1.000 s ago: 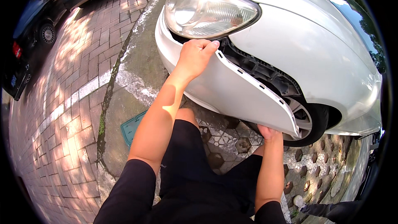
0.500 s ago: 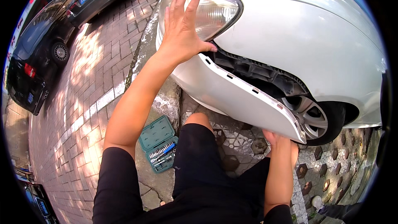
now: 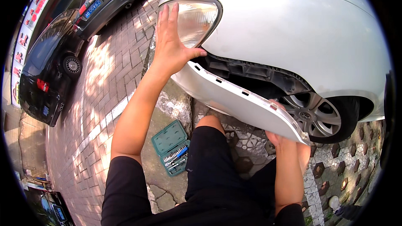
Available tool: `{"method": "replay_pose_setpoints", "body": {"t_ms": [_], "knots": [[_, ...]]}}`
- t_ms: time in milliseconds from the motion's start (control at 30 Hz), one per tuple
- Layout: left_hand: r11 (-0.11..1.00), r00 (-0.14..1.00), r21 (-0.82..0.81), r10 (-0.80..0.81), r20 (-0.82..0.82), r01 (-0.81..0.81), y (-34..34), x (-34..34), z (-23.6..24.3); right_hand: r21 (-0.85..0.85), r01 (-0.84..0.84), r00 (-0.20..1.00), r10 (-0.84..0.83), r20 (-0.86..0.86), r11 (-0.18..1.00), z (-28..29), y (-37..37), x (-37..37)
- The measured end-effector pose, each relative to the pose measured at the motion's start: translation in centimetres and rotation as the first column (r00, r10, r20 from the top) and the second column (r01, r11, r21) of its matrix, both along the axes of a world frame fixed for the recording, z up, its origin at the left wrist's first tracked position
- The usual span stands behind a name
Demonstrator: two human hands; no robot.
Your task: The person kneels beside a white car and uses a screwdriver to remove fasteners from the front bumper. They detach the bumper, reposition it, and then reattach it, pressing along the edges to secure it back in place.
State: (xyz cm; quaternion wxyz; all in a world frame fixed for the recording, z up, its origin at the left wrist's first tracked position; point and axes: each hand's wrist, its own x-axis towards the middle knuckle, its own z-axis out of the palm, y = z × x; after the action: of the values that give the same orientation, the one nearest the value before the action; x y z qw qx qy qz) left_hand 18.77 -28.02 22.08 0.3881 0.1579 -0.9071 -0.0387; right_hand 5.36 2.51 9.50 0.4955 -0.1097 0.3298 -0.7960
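Note:
A white car's front bumper (image 3: pixel 238 102) has its side end pulled away from the fender (image 3: pixel 268 33). Along its upper edge runs a flange with several rectangular slots. My left hand (image 3: pixel 171 46) is open, fingers spread in front of the headlight (image 3: pixel 199 21), thumb stretched toward the gap at the lamp's lower corner. Its palm lies over the bumper's upper front part; how firmly it presses I cannot tell. Low at the bumper's rear end, my right hand (image 3: pixel 274 138) grips the panel from underneath, fingertips showing above the flange. Most of that hand is hidden behind the panel.
Black plastic brackets (image 3: pixel 259 73) show in the gap. The front wheel (image 3: pixel 316 115) stands just behind the bumper's end. An open green socket set case (image 3: pixel 171 146) lies beside my knee on the kerb. Parked dark cars (image 3: pixel 54 67) stand on the brick paving at left.
The bumper's rear end is tilted differently, and my right fingertips now show above its flange. My left hand sits lower against the headlight, its fingers less bent. The whole view has shifted slightly.

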Motion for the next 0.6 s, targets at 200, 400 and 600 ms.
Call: {"method": "replay_pose_setpoints", "body": {"t_ms": [200, 400, 600], "knots": [[0.996, 0.992, -0.003, 0.090, 0.086, -0.090, 0.6, 0.1, 0.6, -0.047, -0.009, 0.999, 0.007, -0.041, 0.999, 0.3, 0.2, 0.4], [0.992, 0.986, -0.002, 0.129, 0.110, -0.129, 1.1, -0.1, 0.9, -0.089, -0.021, 0.999, 0.016, -0.048, 0.996, 0.5, 0.8, 0.8], [0.991, 0.988, 0.060, 0.114, 0.100, -0.120, 1.5, -0.2, 0.4, -0.042, -0.012, 0.997, 0.009, -0.073, 0.999, 0.7, 1.2, 0.7]]}}
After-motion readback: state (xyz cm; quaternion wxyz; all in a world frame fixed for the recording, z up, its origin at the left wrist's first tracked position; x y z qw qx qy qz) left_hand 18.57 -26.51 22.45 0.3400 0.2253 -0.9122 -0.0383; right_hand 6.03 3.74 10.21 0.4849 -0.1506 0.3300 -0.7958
